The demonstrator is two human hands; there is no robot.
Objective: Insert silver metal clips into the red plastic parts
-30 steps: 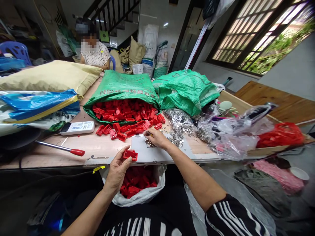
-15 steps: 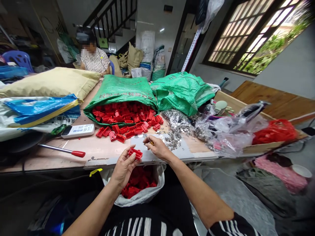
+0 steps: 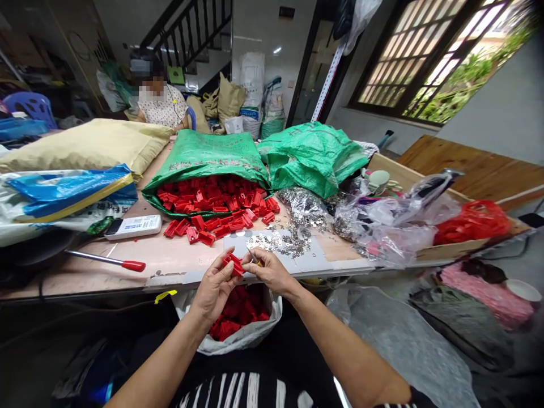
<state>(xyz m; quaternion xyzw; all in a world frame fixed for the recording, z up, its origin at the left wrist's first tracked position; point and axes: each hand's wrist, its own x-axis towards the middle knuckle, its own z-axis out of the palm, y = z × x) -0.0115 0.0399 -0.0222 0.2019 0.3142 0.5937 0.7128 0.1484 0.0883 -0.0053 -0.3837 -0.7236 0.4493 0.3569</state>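
Observation:
Between the thumb and fingers of my left hand (image 3: 216,289) is a red plastic part (image 3: 233,264), a small hollow block, held just above the table's front edge. My right hand (image 3: 270,272) is closed on a small tool with a yellow handle (image 3: 257,261) and a thin metal tip. Its fingertips meet the red part's right side; whether they also pinch a small metal piece is too small to tell. Small metal pieces (image 3: 293,242) lie scattered on a grey board beyond my right hand. Below both hands, a white sack (image 3: 276,317) holds many red parts.
A green sack (image 3: 212,150) spills red parts onto the table. To its right lie another green bag (image 3: 312,156) and a clear bag of metal pieces (image 3: 300,203). A white device (image 3: 138,226) and a red-tipped lever (image 3: 134,265) are at left. A person (image 3: 164,105) sits across the table.
My right hand has come from the metal pieces toward me and left, and now meets the red part. My left hand still holds that part in nearly the same place.

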